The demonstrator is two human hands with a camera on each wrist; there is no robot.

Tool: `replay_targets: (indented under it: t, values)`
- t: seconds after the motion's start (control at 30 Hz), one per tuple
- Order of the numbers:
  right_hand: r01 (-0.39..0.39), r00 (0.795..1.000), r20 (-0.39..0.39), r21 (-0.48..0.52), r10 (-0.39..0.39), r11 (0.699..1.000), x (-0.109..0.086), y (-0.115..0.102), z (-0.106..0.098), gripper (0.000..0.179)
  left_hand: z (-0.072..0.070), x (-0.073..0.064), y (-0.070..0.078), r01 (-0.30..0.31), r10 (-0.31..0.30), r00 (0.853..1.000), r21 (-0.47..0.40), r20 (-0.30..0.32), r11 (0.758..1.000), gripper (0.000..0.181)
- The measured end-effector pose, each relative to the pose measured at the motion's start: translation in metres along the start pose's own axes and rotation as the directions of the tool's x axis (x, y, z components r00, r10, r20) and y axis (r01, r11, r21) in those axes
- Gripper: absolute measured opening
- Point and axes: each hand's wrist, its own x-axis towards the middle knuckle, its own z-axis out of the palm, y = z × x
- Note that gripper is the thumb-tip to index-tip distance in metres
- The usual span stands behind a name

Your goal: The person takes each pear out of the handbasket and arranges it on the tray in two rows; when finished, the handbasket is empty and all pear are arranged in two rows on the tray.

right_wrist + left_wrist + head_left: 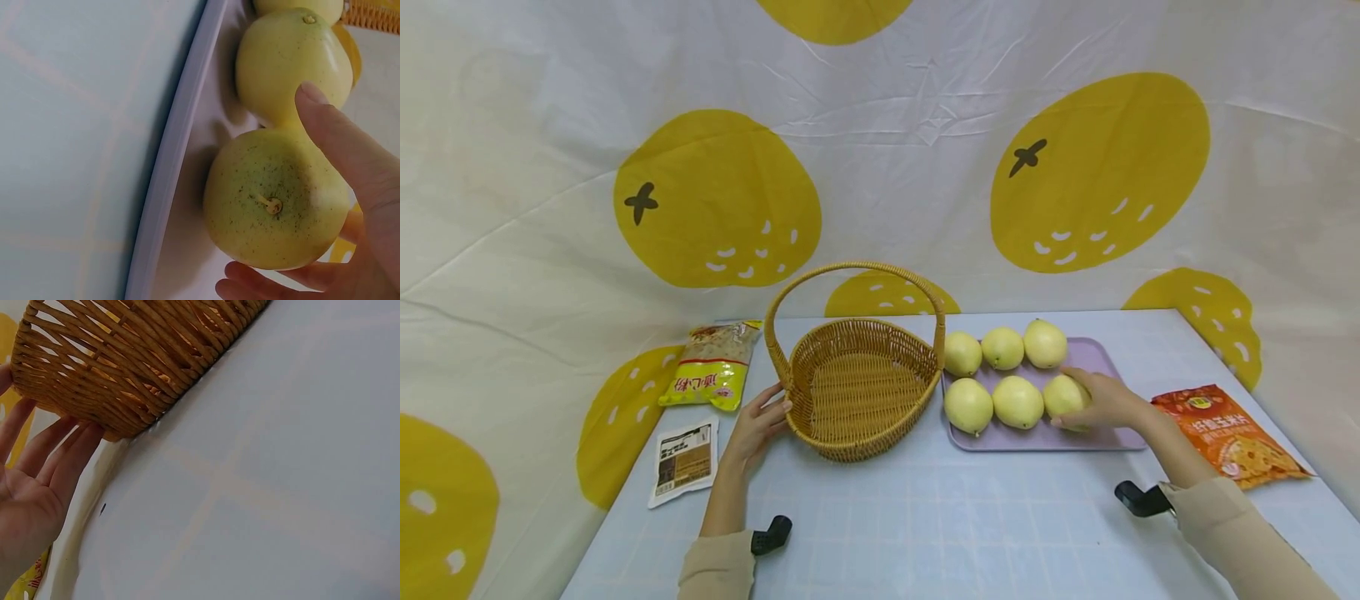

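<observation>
A brown wicker basket (857,392) with a tall arched handle stands left of the table's middle, nothing inside it. My left hand (758,427) is at its left side; in the left wrist view the extended fingers (69,453) touch the woven wall (119,381). To the right, a purple tray (1097,354) carries two rows of round, pale yellow-green pears (1017,402). My right hand (1108,400) holds the front row's rightmost pear (275,200), with thumb and fingers around opposite sides. That pear is still over the tray, stem facing the right wrist camera.
Left of the basket lie a yellow bag of dry food (711,367) and a small white-and-brown packet (685,461). An orange-red snack bag (1228,437) lies right of the tray, near my right forearm. A fruit-patterned cloth (880,192) hangs behind the table.
</observation>
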Motion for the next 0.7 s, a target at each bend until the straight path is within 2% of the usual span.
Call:
replay_targets:
  t: [0.17,0.4,0.53,0.7]
  values:
    - [-0.002,1.000,0.007,0.006,0.002,1.000,0.0004,0.0005,0.0001,0.097,-0.0002,-0.0006,-0.0002,-0.002,0.002,1.000,0.010,0.003,1.000,0.058]
    - [0.014,1.000,0.015,0.032,-0.014,0.999,0.0009,0.0024,-0.0007,0.092,0.0003,-0.0010,0.0002,-0.001,0.001,1.000,0.000,-0.003,1.000,0.059]
    - [-0.010,0.998,0.059,0.061,0.007,0.998,0.0000,0.0015,-0.0031,0.095,0.0006,-0.0014,0.0005,0.008,-0.008,1.000,-0.004,-0.002,1.000,0.057]
    - [-0.037,0.994,0.104,0.048,0.032,0.998,0.0003,0.0006,-0.0065,0.099,0.0007,-0.0015,0.0012,0.015,-0.015,1.000,-0.004,0.000,1.000,0.056]
